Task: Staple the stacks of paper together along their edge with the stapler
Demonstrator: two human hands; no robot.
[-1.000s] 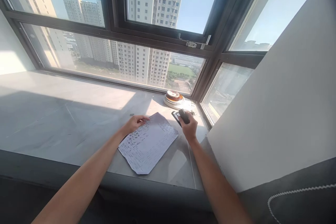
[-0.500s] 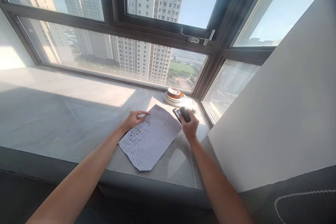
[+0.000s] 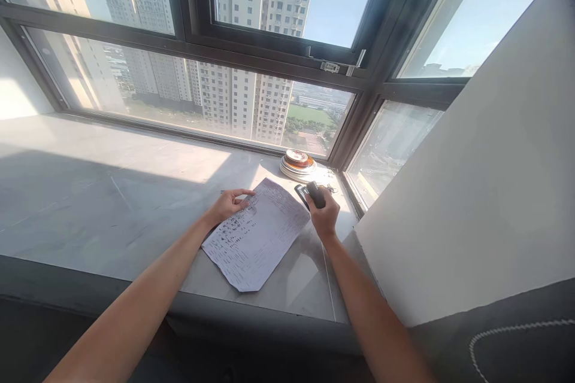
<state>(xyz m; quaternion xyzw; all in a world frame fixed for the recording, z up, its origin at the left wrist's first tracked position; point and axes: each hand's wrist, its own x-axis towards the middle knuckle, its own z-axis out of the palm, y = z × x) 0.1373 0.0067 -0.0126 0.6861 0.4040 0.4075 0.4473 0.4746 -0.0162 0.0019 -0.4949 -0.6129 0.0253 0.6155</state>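
A printed sheet of paper (image 3: 258, 236) lies flat on the grey stone windowsill (image 3: 112, 191). My left hand (image 3: 228, 204) rests on the paper's upper left edge, fingers curled with the index fingertip touching the sheet. My right hand (image 3: 324, 213) is closed around a small black device (image 3: 309, 194), probably a stapler, held just off the paper's upper right corner.
A stack of round plates (image 3: 298, 165) with an orange pattern sits in the far right corner by the window frame. A white wall panel (image 3: 471, 191) rises on the right. Dark window frames and glass run along the back of the sill.
The paper's top edge has been flattened down onto the sill since a second ago. Both hands stay almost where they were; the view shifted slightly.
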